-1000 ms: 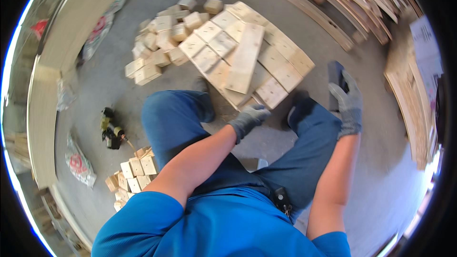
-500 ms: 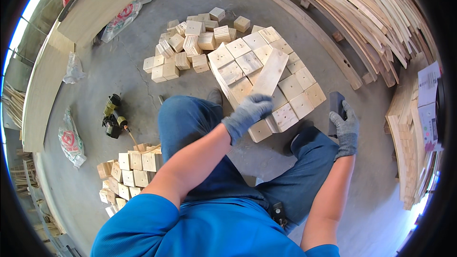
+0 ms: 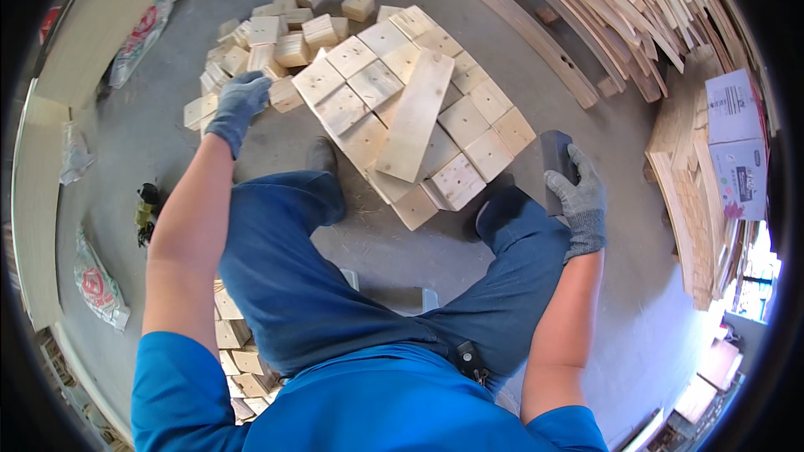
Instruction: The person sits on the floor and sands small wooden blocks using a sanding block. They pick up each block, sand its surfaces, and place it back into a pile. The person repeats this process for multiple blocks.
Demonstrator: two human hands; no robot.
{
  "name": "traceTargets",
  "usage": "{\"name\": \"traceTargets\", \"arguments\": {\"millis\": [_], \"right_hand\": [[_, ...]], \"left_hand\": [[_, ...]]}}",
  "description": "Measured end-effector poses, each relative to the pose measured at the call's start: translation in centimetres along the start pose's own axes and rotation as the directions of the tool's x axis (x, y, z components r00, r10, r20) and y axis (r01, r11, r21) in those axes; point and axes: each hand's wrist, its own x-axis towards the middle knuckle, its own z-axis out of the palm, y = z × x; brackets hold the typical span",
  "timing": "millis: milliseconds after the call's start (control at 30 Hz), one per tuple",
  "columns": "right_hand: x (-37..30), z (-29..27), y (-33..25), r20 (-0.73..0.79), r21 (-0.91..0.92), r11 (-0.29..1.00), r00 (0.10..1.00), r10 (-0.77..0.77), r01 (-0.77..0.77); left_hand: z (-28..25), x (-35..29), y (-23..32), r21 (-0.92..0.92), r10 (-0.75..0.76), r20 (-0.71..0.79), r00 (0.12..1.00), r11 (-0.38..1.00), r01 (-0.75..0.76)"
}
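My left hand (image 3: 240, 109), in a grey glove, is over the near edge of a heap of loose wooden blocks (image 3: 266, 31). Its fingers look stretched out, and no block is clearly in its grip. In my gloved right hand (image 3: 580, 192) is a dark grey rectangular block (image 3: 555, 163), held beside my right knee. Between my legs and the heap stand square wooden blocks in close rows (image 3: 469, 121), many with small dark marks on top. A flat wooden board (image 3: 416, 117) lies slantwise across them, untouched.
A green and black power tool (image 3: 146, 211) rests on the floor, partly behind my left arm. More blocks (image 3: 230, 333) are stacked by my left thigh. Long planks (image 3: 578, 8) lie at the far right, near a white and purple carton (image 3: 737, 146). A plastic bag (image 3: 99, 285) is at left.
My left hand has left the board and swung left to the loose blocks. The board now lies alone on the rows. My right hand still holds the dark block. The view has shifted right.
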Motion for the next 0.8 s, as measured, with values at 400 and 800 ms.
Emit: {"name": "traceTargets", "arguments": {"millis": [400, 800], "right_hand": [[1.1, 0.6, 0.2, 0.11, 0.137, 0.977, 0.982, 0.151, -0.165], [2.1, 0.8, -0.8, 0.158, 0.028, 0.959, 0.949, 0.273, -0.281]], "left_hand": [[0.1, 10.8, -3.4, 0.717, 0.205, 0.012, 0.979, 0.68, -0.152], [5.6, 20.3, -5.3, 0.897, 0.254, 0.32, 0.913, 0.228, -0.378]]}}
